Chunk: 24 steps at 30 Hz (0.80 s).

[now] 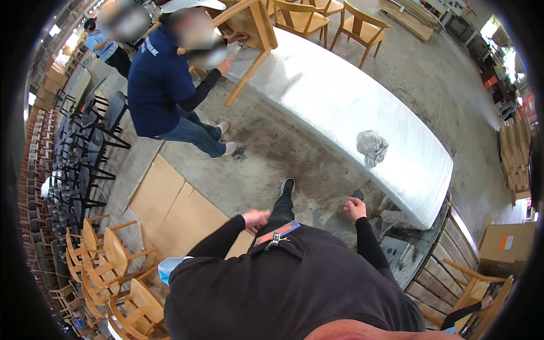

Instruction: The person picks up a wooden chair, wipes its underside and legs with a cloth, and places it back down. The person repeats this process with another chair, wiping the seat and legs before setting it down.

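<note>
My left hand (256, 220) hangs in front of my body, slightly smeared by motion, with loosely extended fingers and nothing visible in it. Near the covered table's front edge is my right hand (355, 209), its fingers loosely bent and apart, holding nothing that I can see. Beyond it, a crumpled grey cloth (372, 148) lies on the long table (334, 90) wrapped in shiny, whitish sheeting. At my waist hangs a badge with a blue and orange strap (277, 233). A dark shoe (288, 186) of mine shows on the concrete floor.
At the table's far end a co-worker in navy (161, 79) handles an upturned wooden chair (249, 34). Wooden chairs (113, 255) and stacked black chairs (93, 127) stand left, beside flat cardboard (170, 195). A slatted pallet (447, 249) and cardboard box (504, 249) are on the right.
</note>
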Motion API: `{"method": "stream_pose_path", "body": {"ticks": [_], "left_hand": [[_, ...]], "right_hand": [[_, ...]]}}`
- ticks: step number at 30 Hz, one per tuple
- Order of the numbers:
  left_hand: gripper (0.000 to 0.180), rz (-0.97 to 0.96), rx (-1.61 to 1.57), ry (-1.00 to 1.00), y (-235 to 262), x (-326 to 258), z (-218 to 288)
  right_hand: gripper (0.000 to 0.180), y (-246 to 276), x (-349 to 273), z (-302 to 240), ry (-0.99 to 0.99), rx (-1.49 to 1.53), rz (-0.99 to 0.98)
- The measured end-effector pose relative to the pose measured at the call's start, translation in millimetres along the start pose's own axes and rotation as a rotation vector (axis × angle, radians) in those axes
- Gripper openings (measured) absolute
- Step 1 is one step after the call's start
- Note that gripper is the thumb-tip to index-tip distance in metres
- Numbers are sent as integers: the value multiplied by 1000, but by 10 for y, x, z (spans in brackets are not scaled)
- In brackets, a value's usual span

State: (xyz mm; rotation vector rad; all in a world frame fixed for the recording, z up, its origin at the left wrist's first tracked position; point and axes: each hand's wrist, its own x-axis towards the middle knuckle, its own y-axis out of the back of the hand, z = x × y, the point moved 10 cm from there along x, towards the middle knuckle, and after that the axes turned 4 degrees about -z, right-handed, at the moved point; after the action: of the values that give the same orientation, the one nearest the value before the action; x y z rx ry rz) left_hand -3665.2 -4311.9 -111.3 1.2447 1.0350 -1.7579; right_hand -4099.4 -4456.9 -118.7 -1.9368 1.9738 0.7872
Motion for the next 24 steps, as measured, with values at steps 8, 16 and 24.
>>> {"method": "stream_pose_path", "body": {"ticks": [8, 16, 24], "left_hand": [[45, 791, -322, -577, 2009, 308, 3352], [90, 1353, -402, -104, 2583, 508, 4799], [92, 1526, -110, -40, 2601, 641, 4903]], "right_hand": [[40, 1812, 1016, -937, -31, -285, 1020], [63, 1647, 1550, -836, -676, -491, 1540], [72, 1590, 1699, -571, -679, -743, 1806]]}}
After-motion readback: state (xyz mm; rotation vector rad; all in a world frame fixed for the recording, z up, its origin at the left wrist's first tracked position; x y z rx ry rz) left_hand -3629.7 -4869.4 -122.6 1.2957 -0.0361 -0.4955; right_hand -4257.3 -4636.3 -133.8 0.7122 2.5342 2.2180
